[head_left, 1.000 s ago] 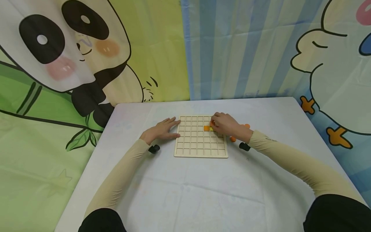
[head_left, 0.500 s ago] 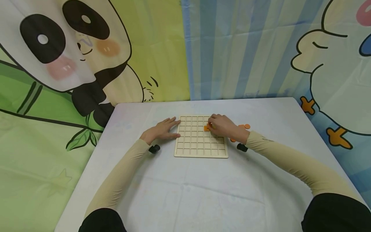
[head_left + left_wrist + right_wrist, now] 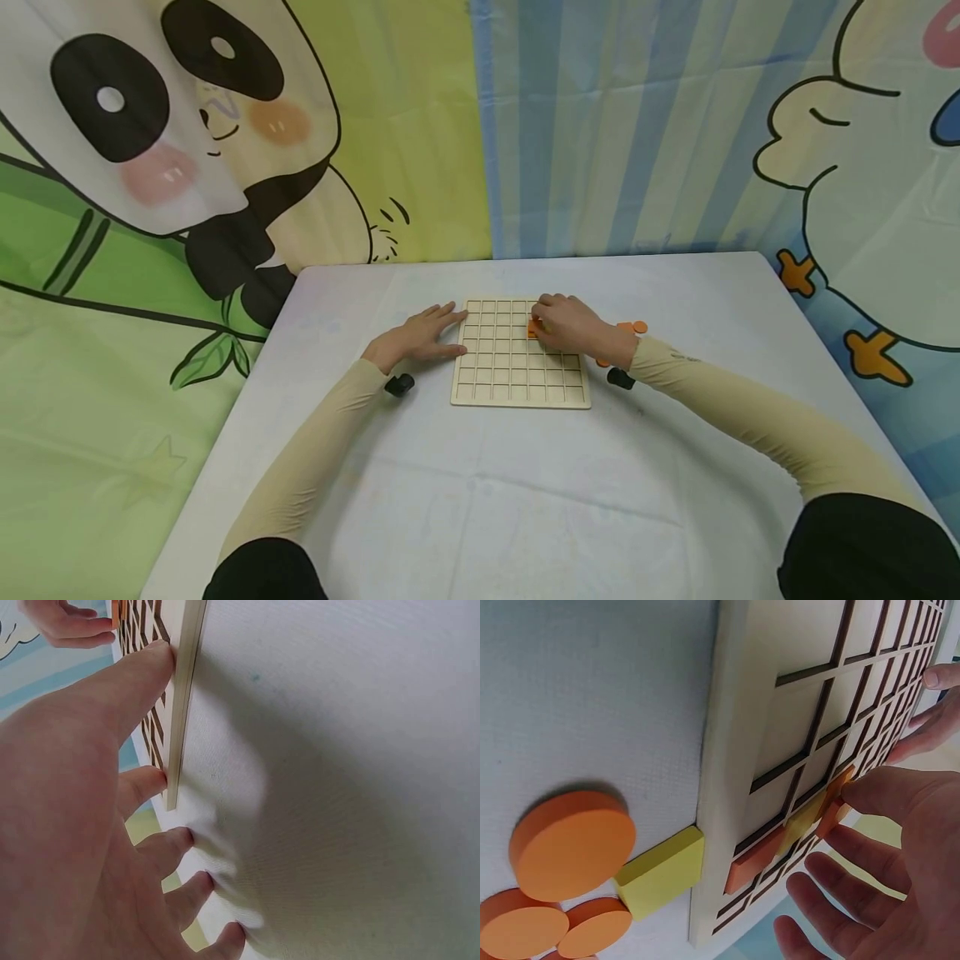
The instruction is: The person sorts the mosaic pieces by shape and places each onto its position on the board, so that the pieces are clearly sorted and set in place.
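A pale wooden grid board lies on the table with a raised lattice of square cells. My left hand is spread flat at its left edge, thumb and index fingertip against the rim, other fingertips on the cloth. My right hand is over the upper right cells, pinching a small orange-red tile between thumb and index finger. Beside that tile in the right wrist view, a row in the board holds an orange tile, a yellow tile and a reddish-orange tile.
Right of the board lie loose pieces: several orange discs and a yellow-green block close against the board's edge. The white cloth-covered table reaches back to printed curtains.
My right hand has moved a short way left across the board with the orange-red tile, now covering more of the orange tile there. The left hand and the board have stayed put.
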The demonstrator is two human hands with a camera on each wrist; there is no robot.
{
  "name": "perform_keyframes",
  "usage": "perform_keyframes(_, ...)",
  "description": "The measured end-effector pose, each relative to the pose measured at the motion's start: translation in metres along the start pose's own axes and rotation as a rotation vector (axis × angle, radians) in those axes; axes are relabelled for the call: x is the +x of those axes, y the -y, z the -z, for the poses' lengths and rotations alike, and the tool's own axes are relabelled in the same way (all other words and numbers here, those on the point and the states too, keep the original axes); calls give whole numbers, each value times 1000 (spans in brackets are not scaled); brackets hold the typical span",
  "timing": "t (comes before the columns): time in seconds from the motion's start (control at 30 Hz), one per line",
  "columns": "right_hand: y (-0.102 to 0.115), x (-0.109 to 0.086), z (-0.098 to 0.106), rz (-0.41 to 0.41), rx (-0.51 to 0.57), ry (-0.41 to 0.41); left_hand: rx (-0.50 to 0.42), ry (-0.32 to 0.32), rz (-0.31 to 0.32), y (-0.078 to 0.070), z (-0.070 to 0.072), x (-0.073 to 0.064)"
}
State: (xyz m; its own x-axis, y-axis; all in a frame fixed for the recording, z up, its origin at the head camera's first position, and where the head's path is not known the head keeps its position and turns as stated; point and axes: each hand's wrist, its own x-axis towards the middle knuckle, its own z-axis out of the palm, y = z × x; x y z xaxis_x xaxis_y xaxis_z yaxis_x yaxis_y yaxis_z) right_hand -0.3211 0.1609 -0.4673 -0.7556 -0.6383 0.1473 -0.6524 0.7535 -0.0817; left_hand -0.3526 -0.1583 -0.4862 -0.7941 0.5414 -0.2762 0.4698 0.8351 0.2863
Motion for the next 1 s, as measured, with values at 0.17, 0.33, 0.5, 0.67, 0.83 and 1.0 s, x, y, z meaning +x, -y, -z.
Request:
perform_keyframes(0.17, 1, 5, -3, -3, -19, 30, 0, 3, 3, 0, 0, 0)
perform_keyframes(0.33, 3, 10, -5, -13, -34, 53, -5, 8, 4, 1, 0, 1)
perform_keyframes(0.5, 8, 12, -4, -18, -37, 55, -5, 10, -2, 1, 0, 1)
perform_keyframes(0.67, 12, 13, -3, -8, -24, 36, -5, 10, -10, 1, 0, 1)
perform_keyframes(0.83, 15, 15, -5, 4, -18, 23, -4, 6, -11, 1, 1, 0)
perform_keyframes(1.0, 18, 16, -7, 7, -16, 46, -5, 9, -14, 1, 1, 0)
